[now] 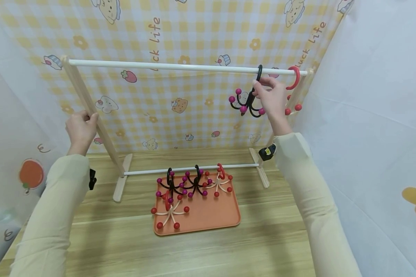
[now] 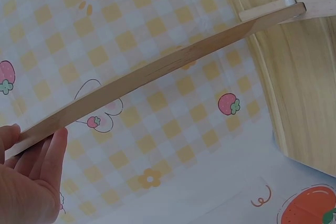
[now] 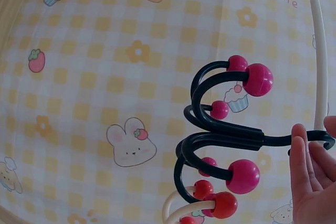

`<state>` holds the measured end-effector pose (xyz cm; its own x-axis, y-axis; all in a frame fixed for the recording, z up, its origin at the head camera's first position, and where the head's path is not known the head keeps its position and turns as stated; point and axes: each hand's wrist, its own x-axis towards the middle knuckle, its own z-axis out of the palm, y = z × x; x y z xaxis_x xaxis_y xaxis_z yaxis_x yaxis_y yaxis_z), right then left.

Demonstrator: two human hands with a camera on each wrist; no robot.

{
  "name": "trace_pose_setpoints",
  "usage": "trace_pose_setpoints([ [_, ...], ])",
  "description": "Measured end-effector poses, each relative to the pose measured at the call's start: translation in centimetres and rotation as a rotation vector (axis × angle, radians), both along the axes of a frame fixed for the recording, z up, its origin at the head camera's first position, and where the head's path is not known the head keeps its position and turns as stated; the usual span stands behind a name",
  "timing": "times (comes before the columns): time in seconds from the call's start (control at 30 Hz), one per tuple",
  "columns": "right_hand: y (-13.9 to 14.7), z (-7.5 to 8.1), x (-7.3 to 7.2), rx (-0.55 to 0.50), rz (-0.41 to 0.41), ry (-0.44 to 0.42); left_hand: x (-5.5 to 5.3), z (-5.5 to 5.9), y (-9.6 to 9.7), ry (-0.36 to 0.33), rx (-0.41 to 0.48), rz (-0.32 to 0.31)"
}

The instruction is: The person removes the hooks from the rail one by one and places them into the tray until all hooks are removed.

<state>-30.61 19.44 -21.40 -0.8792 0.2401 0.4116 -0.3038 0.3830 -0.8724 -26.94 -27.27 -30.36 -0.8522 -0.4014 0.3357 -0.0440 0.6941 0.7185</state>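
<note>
My right hand (image 1: 272, 96) pinches a black multi-arm hook hanger (image 1: 250, 99) with magenta balls, just under the white top rod (image 1: 180, 67) of a rack. The hanger's curved top overlaps the rod. In the right wrist view, my fingers (image 3: 300, 166) are at the hanger's stem (image 3: 275, 140) near this hook. With my left hand (image 1: 81, 129) I grip the rack's left wooden post (image 1: 106, 140), thumb on one side and fingers on the other in the left wrist view. A red-hooked hanger (image 1: 296, 77) hangs at the rod's right end, partly hidden behind my right hand.
An orange tray (image 1: 211, 215) on the wooden table (image 1: 131, 246) bears two black hangers (image 1: 195, 184) and two cream, red-balled ones (image 1: 171, 211). The rack's lower white bar (image 1: 145, 172) runs behind it. A checked cloth (image 1: 201, 42) covers the back.
</note>
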Motion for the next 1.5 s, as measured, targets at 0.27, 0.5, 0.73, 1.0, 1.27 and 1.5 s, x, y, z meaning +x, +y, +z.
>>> trace_pose_setpoints([
  [0.27,-0.1,0.5,-0.2,-0.033,-0.006,0.012,0.0,0.0,0.0,0.0,-0.018,0.009],
  [0.5,0.0,0.7,-0.1,-0.056,0.008,0.008,0.1,0.0,0.1,-0.005,-0.001,0.005],
  [0.73,0.1,0.7,-0.1,-0.078,0.029,0.01,0.0,-0.1,0.0,-0.01,-0.021,0.003],
  [1.0,0.1,1.0,0.1,-0.093,0.026,0.015,0.1,0.0,0.0,0.006,-0.023,0.012],
  [1.27,-0.1,1.8,0.9,-0.124,0.037,0.044,0.1,-0.1,0.1,0.016,-0.031,0.025],
  [1.5,-1.1,2.5,2.8,-0.173,0.081,0.094,-0.1,-0.1,-0.1,0.015,-0.031,0.019],
])
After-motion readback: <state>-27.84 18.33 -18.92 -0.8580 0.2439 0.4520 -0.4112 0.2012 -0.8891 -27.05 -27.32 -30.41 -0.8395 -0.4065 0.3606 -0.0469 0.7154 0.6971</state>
